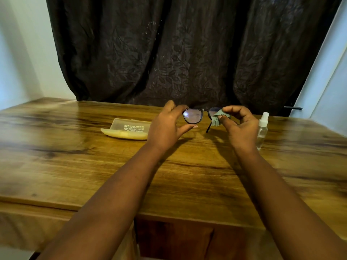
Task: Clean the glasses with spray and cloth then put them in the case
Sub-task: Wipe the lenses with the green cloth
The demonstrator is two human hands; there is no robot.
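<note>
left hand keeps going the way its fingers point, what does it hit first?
The glasses it already holds; the left hand points right, and beyond them come the cloth and right hand. Depth unclear.

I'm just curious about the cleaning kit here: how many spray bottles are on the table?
1. The single clear spray bottle stands upright on the wooden table, just right of the right hand, partly hidden behind it. No others show.
</note>
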